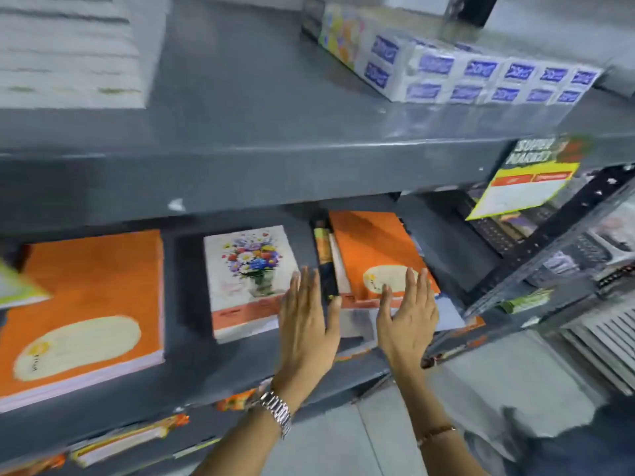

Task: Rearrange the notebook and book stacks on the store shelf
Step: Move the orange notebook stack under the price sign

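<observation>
The grey metal shelf point(240, 365) carries three stacks. Just beyond the right hand point(407, 324), whose fingertips overlap its near edge, lies an orange-covered notebook stack point(374, 249) with a cream oval label, sitting askew with dark spines beside it. Just left of the left hand point(307, 324) is a floral book stack point(247, 269), its white cover showing a vase of flowers above an orange band. Well to the left of both hands rests a larger orange notebook stack point(89, 310). Both hands are flat and spread open, palms facing each other, gripping nothing. On the upper shelf point(240, 97), beyond the hands, sits a bundle of blue-labelled packs point(481, 77).
</observation>
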`<act>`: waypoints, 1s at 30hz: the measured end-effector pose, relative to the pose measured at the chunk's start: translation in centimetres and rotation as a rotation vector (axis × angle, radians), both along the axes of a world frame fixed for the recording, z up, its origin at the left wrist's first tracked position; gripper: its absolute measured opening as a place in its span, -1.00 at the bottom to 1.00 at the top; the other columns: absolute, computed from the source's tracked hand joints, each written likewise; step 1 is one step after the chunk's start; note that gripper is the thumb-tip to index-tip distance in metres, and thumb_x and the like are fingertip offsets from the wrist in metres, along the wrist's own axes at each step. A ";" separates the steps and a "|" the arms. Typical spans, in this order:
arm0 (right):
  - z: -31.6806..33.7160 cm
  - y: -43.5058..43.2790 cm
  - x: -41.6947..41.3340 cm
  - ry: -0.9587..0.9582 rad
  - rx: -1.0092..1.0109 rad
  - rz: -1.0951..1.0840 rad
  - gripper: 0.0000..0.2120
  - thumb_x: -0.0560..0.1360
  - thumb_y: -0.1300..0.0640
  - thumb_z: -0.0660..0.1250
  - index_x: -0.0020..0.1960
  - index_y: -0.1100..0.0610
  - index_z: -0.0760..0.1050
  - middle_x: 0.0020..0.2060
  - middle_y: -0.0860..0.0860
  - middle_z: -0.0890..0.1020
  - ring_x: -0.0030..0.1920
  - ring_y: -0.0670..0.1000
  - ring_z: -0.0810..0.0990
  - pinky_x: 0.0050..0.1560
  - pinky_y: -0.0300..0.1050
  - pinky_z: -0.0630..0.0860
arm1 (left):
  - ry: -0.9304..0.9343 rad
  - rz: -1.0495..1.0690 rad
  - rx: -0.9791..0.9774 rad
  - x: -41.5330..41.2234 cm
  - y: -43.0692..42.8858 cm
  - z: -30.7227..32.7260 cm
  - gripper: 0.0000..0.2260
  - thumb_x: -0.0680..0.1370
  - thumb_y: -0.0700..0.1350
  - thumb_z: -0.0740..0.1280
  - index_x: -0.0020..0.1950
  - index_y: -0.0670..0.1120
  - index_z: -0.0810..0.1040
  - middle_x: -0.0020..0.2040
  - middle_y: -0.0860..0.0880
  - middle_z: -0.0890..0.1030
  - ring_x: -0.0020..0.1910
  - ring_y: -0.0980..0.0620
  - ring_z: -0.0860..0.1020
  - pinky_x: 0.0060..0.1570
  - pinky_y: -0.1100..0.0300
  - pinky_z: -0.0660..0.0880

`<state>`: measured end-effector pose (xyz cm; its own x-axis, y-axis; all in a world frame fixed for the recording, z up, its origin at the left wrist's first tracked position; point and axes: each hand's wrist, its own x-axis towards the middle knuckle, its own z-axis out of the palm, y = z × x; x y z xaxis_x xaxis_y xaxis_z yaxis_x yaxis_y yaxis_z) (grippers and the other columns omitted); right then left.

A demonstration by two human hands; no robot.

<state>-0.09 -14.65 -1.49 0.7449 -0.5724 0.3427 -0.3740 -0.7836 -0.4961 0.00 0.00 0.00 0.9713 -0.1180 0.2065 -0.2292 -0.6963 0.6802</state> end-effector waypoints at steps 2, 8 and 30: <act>0.1 -2.3 1.4 0.048 0.052 -0.002 -0.36 0.48 -0.22 -0.04 0.45 0.09 0.20 0.49 0.10 0.23 0.47 0.14 0.21 0.40 0.14 0.19 | 0.074 0.004 -0.039 1.8 -2.8 -0.1 -0.20 0.43 0.34 -0.28 0.51 -0.12 0.07 0.55 -0.07 0.06 0.53 0.01 0.02 0.45 0.15 -0.07; -0.2 -8.4 6.1 0.318 0.118 -0.024 -0.37 0.46 -0.17 0.15 0.41 0.16 0.23 0.38 0.23 0.36 0.36 0.26 0.32 0.36 0.17 0.25 | 0.271 0.040 0.084 6.9 -8.4 -1.8 -0.43 0.57 0.10 0.09 0.48 -0.19 0.12 0.42 -0.22 0.31 0.33 -0.19 0.33 0.29 -0.01 0.32; 3.5 -4.9 6.2 0.156 0.438 -0.156 -0.37 0.24 0.04 0.54 0.20 0.22 0.38 0.23 0.21 0.47 0.25 0.27 0.44 0.33 0.19 0.25 | 0.226 0.160 -0.034 9.0 -6.5 2.6 -0.54 0.45 -0.12 0.42 0.30 -0.17 0.39 0.28 -0.19 0.41 0.25 -0.17 0.39 0.22 0.08 0.41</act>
